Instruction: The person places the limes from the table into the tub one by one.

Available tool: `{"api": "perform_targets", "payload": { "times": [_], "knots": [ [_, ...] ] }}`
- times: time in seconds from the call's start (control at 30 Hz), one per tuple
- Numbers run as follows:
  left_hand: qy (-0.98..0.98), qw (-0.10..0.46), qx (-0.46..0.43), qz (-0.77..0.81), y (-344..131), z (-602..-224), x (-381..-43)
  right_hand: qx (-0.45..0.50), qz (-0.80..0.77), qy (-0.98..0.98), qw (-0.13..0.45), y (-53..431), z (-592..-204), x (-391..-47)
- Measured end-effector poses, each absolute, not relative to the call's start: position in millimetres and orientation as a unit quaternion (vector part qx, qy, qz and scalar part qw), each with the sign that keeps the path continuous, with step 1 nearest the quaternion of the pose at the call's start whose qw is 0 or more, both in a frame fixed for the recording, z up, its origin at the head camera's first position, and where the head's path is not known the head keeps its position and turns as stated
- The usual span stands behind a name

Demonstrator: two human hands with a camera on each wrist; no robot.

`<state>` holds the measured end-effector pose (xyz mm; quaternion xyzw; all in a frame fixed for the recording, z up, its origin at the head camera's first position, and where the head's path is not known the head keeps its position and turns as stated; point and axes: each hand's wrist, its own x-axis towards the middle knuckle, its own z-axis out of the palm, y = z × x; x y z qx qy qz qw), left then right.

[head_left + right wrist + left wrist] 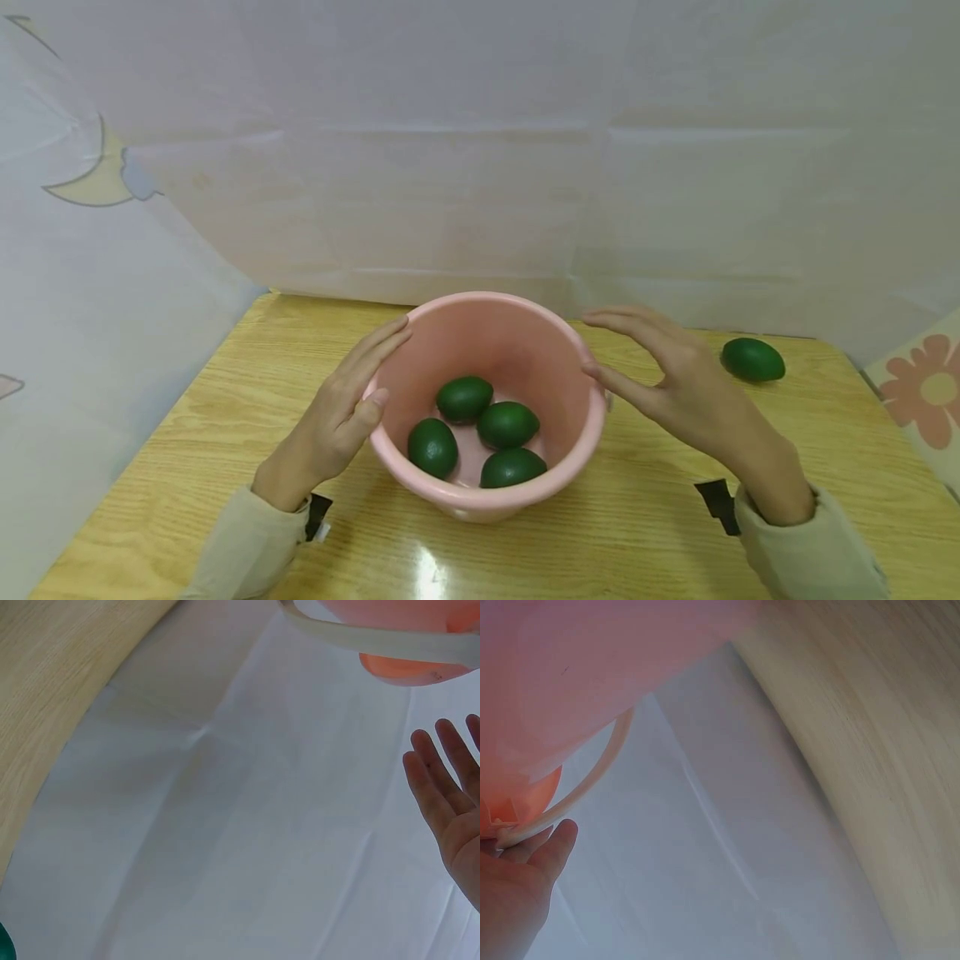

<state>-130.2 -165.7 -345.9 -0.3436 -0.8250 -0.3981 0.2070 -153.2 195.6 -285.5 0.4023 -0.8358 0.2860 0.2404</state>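
Note:
A pink bucket [480,502] stands upright on the table, with several dark green, lime-like fruits [507,425] at its bottom. My left hand [341,408] lies along the bucket's left rim, fingers fairly straight and the thumb tip overlapping the rim. From the left wrist, that hand [517,889] shows beside the joint of the bucket's handle [592,778]. On the other side, my right hand [675,375] has its fingers spread, with thumb and index tips close to the right rim. The right wrist view has the right hand [454,802] apart from the bucket [412,669], holding nothing.
One more green fruit [753,360] lies on the wooden table [660,517] at the back right. Pale patterned sheeting [465,183] rises behind the table's far edge and along the left. A flower-printed piece [930,387] shows at the right.

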Motion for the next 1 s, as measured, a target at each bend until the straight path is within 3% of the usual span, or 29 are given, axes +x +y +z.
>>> {"api": "perform_targets", "payload": {
  "times": [1.0],
  "knots": [
    [-0.828,0.198,-0.341,-0.399,-165,-345,-129,0.349,0.273,-0.859,0.256,236,-305,-164]
  ]
}}
